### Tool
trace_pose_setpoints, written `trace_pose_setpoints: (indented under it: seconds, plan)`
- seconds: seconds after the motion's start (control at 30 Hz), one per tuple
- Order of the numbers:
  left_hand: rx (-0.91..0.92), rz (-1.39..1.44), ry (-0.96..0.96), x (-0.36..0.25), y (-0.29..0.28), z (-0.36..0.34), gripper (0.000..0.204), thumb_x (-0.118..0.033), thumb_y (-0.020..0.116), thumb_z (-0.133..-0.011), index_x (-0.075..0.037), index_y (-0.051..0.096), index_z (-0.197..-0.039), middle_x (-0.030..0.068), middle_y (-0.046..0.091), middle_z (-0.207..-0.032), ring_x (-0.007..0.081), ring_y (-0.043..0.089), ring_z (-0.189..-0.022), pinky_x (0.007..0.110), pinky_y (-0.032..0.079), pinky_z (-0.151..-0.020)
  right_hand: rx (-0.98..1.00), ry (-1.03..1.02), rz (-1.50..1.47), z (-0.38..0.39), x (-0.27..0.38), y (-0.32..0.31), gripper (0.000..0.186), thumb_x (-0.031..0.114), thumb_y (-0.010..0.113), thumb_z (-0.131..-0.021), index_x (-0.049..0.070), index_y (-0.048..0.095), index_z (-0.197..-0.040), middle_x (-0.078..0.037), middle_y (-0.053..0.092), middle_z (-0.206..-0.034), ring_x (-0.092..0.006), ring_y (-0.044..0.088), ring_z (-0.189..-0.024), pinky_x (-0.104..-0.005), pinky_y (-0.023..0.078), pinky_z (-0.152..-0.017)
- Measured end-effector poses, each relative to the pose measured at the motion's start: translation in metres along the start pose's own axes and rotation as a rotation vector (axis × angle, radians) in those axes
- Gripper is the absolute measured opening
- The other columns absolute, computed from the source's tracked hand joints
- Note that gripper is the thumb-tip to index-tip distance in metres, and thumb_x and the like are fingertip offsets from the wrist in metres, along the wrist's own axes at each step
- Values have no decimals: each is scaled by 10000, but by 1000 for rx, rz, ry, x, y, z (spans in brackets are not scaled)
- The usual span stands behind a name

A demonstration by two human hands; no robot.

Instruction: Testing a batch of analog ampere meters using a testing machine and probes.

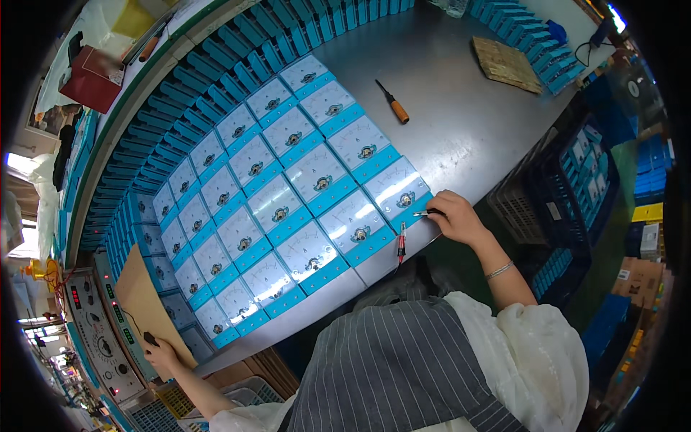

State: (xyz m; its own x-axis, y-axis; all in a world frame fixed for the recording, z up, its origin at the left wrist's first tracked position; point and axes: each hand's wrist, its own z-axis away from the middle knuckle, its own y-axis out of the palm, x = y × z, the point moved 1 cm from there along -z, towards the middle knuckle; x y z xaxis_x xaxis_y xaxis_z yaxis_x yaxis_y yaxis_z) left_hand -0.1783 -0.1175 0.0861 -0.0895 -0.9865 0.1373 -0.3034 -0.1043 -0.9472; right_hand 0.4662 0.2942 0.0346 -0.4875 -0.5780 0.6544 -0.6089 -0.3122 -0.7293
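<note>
Rows of square panel meters [302,248], with white dial faces and blue lower strips, lie face up on the metal bench. Near the nearest right meter [394,191], my right hand [461,218] pinches a small silver-tipped clip [423,213] against its blue strip. A red clip [402,243] with a lead hangs at the same strip's lower edge, apart from my fingers. At the far left, my left hand [164,357] has its fingertips closed on a small black piece [150,338] with a thin cord, over a tan board [147,299]. Its exact kind is unclear.
A screwdriver [396,109] with an orange handle lies beyond the meters. More blue units [180,86] stand packed along the bench's raised rim. A control panel [101,335] with lit displays is at left. A worn board [506,65] lies far right; a dark crate [576,180] holds meters.
</note>
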Motion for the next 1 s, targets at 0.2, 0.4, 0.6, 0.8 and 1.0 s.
trace_pose_setpoints:
  seconds: [0.2,0.4,0.6,0.8,1.0]
  plan:
    - [32,32,-8,-2,-7,-2,545,-424,400,-885,-148,280,-1340,255,298,-1260,403,362,-1098,491,296,-940,3,-3,-14,-2,2,-1,152,13,620,-672,20,544,-803,-117,529,-727,-283,523,-700,-354,426,-630]
    - [-373,430,-248,-27,-26,22,587,-595,379,-832,-308,292,-1337,190,170,-1364,465,196,-1193,577,261,-925,40,49,28,0,3,-3,149,41,619,-676,40,543,-803,-101,546,-761,-275,534,-753,-359,445,-660]
    - [140,43,-97,23,-19,-5,591,-666,292,-814,-373,302,-1328,-24,-57,-1460,481,18,-1256,632,164,-951,50,17,20,-2,3,0,149,39,617,-677,42,542,-806,-100,542,-763,-278,533,-755,-360,445,-654]
    - [217,-80,-27,25,-26,-14,589,-644,277,-831,-354,284,-1343,-14,-96,-1460,440,-49,-1295,595,119,-997,50,9,11,-1,5,-2,147,38,615,-679,43,541,-806,-101,539,-756,-278,532,-749,-362,445,-651]
    - [186,-222,4,-52,-75,16,570,-540,363,-856,-263,301,-1350,49,-11,-1466,289,79,-1333,574,206,-981,62,30,18,4,2,-5,147,41,616,-681,47,545,-810,-100,540,-755,-277,534,-750,-360,444,-654]
